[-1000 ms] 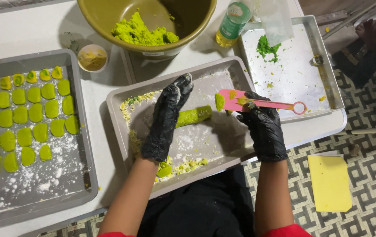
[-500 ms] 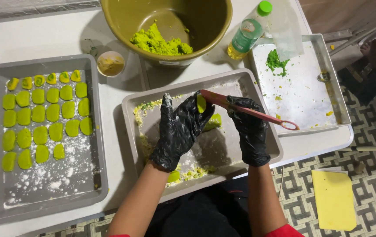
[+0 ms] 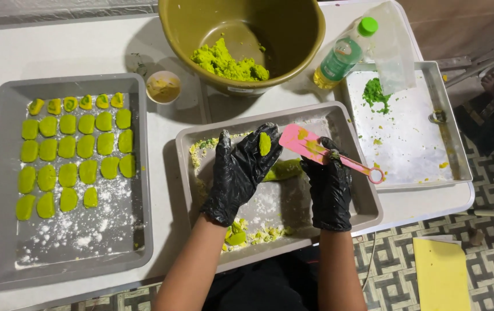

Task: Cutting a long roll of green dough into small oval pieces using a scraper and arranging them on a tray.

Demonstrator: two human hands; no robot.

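My left hand (image 3: pixel 240 170), in a black glove, holds a small flat green dough piece (image 3: pixel 265 144) at its fingertips above the middle grey tray (image 3: pixel 360 201). My right hand (image 3: pixel 328 185), also gloved, grips a pink spatula (image 3: pixel 310 145) whose blade points toward the dough piece. A green dough log (image 3: pixel 285 169) lies in the tray between both hands. Green scraps (image 3: pixel 251 235) sit at the tray's near edge.
A grey tray (image 3: pixel 85 253) on the left holds several rows of cut green pieces on flour. An olive bowl (image 3: pixel 284 34) with green dough stands at the back, a small cup (image 3: pixel 163 86) beside it. A green-capped bottle (image 3: pixel 342 55) and a floured tray (image 3: pixel 408 138) are at the right.
My left hand has lifted off the dough log with a cut piece at its fingertips. The spatula has come up beside it. The camera has shifted a little.
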